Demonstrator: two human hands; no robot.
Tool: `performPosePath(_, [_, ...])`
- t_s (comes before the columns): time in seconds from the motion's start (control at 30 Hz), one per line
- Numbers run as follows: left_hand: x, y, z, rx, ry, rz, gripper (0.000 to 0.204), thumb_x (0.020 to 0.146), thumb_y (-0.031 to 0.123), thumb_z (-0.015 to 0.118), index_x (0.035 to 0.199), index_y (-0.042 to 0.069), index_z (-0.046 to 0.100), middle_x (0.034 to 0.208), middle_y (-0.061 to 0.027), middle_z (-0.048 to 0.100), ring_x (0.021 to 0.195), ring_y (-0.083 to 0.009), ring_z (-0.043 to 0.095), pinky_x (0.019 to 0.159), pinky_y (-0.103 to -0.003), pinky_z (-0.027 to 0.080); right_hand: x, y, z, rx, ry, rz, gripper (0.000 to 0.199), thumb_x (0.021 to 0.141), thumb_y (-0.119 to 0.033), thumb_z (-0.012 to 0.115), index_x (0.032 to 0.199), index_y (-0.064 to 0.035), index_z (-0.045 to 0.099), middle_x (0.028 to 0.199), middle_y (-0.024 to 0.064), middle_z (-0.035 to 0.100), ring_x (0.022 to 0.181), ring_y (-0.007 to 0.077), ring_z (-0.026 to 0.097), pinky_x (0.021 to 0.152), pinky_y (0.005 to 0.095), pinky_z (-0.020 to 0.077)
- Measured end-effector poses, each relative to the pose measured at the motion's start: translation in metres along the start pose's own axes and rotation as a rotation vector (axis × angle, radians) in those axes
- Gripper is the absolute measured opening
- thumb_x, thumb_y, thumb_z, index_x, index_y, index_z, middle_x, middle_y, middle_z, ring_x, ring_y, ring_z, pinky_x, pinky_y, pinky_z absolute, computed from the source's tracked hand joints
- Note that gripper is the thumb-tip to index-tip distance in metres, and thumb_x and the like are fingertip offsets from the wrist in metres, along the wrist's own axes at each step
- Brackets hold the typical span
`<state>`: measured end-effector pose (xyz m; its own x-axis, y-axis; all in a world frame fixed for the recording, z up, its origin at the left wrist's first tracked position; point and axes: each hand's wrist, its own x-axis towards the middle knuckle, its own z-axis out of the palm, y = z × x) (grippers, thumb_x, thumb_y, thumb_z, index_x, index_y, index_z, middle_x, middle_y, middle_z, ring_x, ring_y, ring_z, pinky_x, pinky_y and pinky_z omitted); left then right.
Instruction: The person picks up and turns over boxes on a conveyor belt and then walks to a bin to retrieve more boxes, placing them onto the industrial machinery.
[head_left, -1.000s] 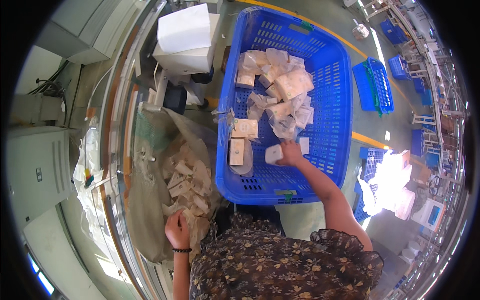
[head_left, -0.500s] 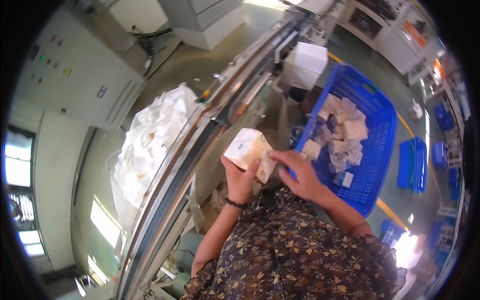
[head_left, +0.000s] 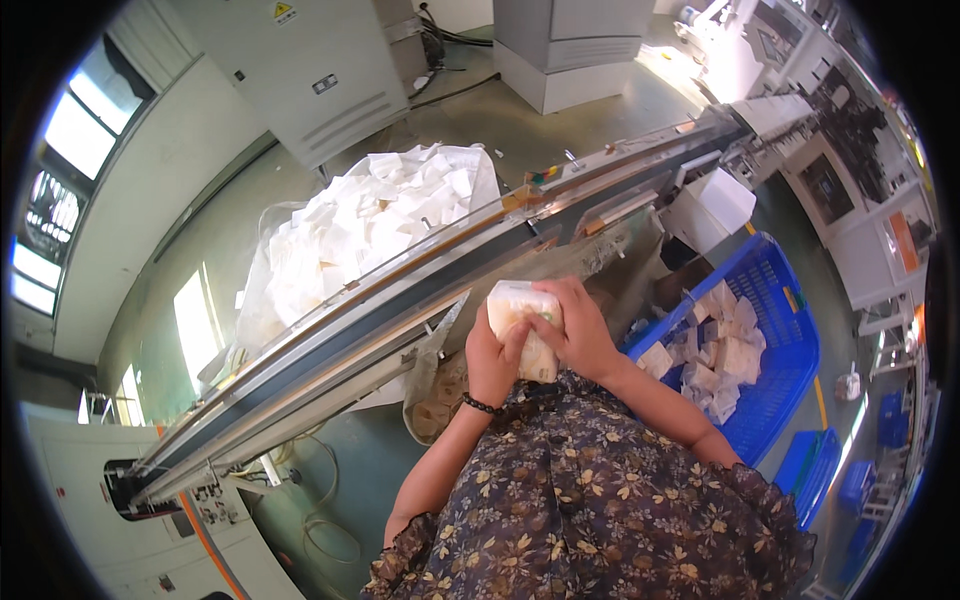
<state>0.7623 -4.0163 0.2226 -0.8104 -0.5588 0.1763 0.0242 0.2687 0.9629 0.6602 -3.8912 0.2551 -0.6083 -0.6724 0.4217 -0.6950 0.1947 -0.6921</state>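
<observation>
Between my two hands, in front of my chest, is a small white and cream box-shaped pack [head_left: 537,362] with faint printed marks. My left hand [head_left: 490,358] wraps round its left side, with the thumb lying across the front. On the upper right, my right hand [head_left: 582,330] is closed over the pack, its thumb pressing the front face near the left thumb. Fingers cover much of the pack, so its back and part of its top are hidden.
A long conveyor rail [head_left: 400,292] crosses diagonally beyond my hands. Behind it sits a heap of white paper-like pieces [head_left: 370,220] in a clear bag. To my right stands a blue plastic basket [head_left: 792,375] holding several small cream packs [head_left: 735,360]. A white box [head_left: 712,210] is near its far end.
My right hand has moved from the pack's right edge to grip its upper right side. The whole view has swung left, and the pack now shows a different tilt.
</observation>
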Motion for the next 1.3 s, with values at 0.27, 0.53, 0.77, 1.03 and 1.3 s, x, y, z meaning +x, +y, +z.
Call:
performPosePath(0.27, [-0.001, -0.007, -0.015, 0.193, -0.038, 0.071, 0.032, 0.098, 0.027, 0.050, 0.111, -0.002, 0.057, 0.090, -0.0253, 0.063, 0.085, -0.0450, 0.060, 0.071, -0.045, 0.048, -0.008, 0.014, -0.003, 0.029, -0.235, -0.051, 0.045, 0.089, -0.028, 0.061, 0.123, -0.0024, 0.046, 0.111, 0.0188, 0.050, 0.099, 0.0360, 0.054, 0.085, 0.0429, 0.0453])
performPosePath(0.53, [-0.004, -0.047, -0.021, -0.159, -0.434, -0.207, 0.036, 0.103, 0.026, 0.042, 0.125, 0.000, 0.050, 0.115, -0.0141, 0.061, 0.110, -0.0263, 0.057, 0.095, -0.032, 0.042, -0.007, -0.004, 0.010, -0.401, -0.356, -0.601, 0.023, 0.078, -0.031, 0.068, 0.088, -0.0123, 0.060, 0.103, 0.0035, 0.057, 0.099, 0.0201, 0.052, 0.088, 0.0419, 0.0368])
performPosePath(0.77, [-0.009, 0.004, -0.007, -0.582, -0.393, -0.543, 0.059, 0.100, 0.054, 0.035, 0.124, 0.003, 0.053, 0.115, -0.0100, 0.061, 0.102, -0.0184, 0.062, 0.086, -0.029, 0.052, 0.009, -0.022, 0.011, -0.056, -0.308, -0.786, 0.031, 0.079, -0.037, 0.070, 0.068, -0.0123, 0.055, 0.062, -0.0006, 0.050, 0.066, 0.0210, 0.054, 0.071, 0.0363, 0.0427])
performPosePath(1.03, [-0.012, 0.073, -0.053, -1.492, -0.546, -1.034, 0.060, 0.097, 0.058, 0.040, 0.122, 0.006, 0.057, 0.107, -0.0097, 0.066, 0.091, -0.0214, 0.065, 0.078, -0.033, 0.054, 0.058, -0.084, -0.035, 1.397, 0.325, -0.329, 0.036, 0.094, -0.026, 0.061, 0.069, -0.0043, 0.049, 0.066, 0.0035, 0.049, 0.056, 0.0108, 0.044, 0.052, 0.0308, 0.0371])
performPosePath(1.3, [0.018, 0.053, -0.119, 0.342, -0.280, -0.253, 0.033, 0.100, 0.025, 0.044, 0.093, -0.002, 0.062, 0.088, -0.0200, 0.065, 0.084, -0.0365, 0.060, 0.069, -0.043, 0.045, 0.021, -0.030, 0.043, 1.149, -0.497, 0.744, 0.042, 0.096, -0.029, 0.058, 0.126, -0.0009, 0.050, 0.113, 0.0119, 0.061, 0.103, 0.0178, 0.058, 0.089, 0.0304, 0.0460])
